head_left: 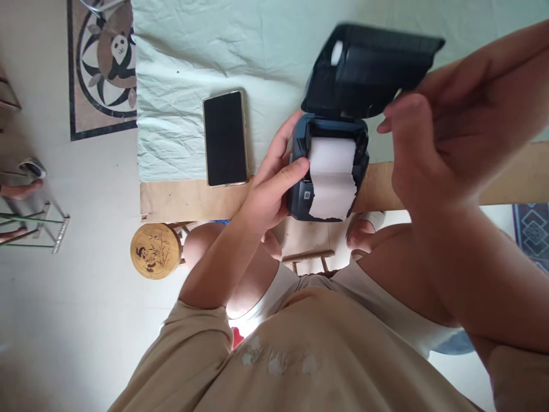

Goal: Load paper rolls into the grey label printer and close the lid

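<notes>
A small dark blue-grey receipt printer (pixel 361 166) is tilted up at the table's front edge with its black lid (pixel 364 74) swung open. Inside lies white paper (pixel 332 177), its torn end hanging over the front. My left hand (pixel 277 180) grips the printer's left side, thumb on the rim beside the paper. At the lid's lower right edge, my right hand (pixel 422 129) has its thumb in front and its other fingers partly hidden behind. Left of the printer, a phone (pixel 225 139) with a dark screen lies flat on the pale green cloth (pixel 180 68).
The wooden table edge (pixel 193 200) runs below the cloth. A round wooden stool (pixel 155 250) with a panda picture stands at the lower left. Another person's foot (pixel 21 189) and a metal-framed seat (pixel 55 229) show at the far left.
</notes>
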Available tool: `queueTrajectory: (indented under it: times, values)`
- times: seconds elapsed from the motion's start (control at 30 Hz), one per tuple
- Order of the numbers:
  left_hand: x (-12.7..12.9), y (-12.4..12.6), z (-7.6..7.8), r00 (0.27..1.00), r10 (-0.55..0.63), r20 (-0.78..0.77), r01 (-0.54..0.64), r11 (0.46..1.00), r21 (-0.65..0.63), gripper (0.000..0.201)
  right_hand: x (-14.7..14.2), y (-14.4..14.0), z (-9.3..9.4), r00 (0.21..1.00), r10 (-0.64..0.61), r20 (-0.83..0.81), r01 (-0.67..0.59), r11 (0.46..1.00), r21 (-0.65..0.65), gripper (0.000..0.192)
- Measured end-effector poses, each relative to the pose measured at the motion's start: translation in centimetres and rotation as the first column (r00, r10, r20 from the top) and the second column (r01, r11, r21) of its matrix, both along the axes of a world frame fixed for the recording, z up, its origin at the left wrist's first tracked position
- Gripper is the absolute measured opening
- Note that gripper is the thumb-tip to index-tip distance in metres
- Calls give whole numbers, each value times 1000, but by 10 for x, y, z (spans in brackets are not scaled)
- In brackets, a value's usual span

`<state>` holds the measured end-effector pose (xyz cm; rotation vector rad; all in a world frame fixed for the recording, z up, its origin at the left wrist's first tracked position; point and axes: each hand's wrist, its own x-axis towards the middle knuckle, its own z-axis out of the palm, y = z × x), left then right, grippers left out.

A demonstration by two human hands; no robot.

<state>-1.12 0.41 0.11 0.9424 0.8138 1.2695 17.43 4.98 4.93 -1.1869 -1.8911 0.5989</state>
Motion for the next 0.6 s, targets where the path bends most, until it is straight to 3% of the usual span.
queueTrajectory:
  times: [0.07,0.17,0.3,0.4,0.5,0.6]
  values:
    - [1,0,1,1000,10,-7,-10,1000,-12,56,0,3,-1,998,-28,61,17,984,178,25]
    - [3,-3,5,999,10,-38,-11,999,-35,60,0,1,0,944,64,325,-160,947,279,15]
    - [3,-4,6,996,13,-88,-15,1000,-26,54,1,-8,9,821,102,562,-212,968,134,23]
    - [1,-4,2,994,-7,-106,10,1000,27,53,4,-9,13,764,170,623,-275,958,76,27]
    - [-1,-3,-1,990,-65,-126,71,997,42,55,7,-6,12,766,217,605,-308,950,48,27]
    - [-1,-4,0,988,-64,-139,69,997,35,53,7,-7,17,832,242,499,-285,959,11,26]
